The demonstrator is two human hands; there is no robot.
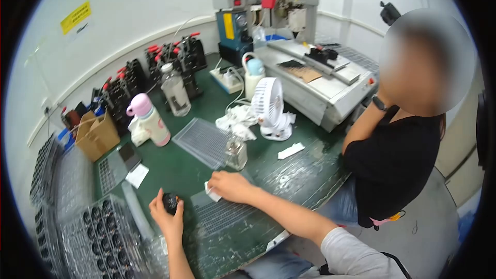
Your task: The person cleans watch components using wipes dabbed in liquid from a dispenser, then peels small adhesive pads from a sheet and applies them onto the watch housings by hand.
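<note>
My left hand point(167, 218) grips a small black round part point(170, 202) between thumb and fingers, just above the green table point(178, 250). Closed around a folded white wipe point(212, 192), my right hand point(233, 186) is beside it, over a dark perforated mat point(222, 217). The wipe and the round part are apart. Just beyond my right hand stands a small clear glass bottle point(236, 154). At lower left, a clear plastic tray point(98, 235) carries several similar black round parts.
Behind the hands are a grey grid mat point(201, 142), a white fan point(268, 108), crumpled white tissues point(236, 120), a pink-topped bottle point(151, 121) and a clear bottle point(175, 90). Black clamps with red handles line the wall. A machine point(310, 82) stands at back right; a person point(400, 160) sits at right.
</note>
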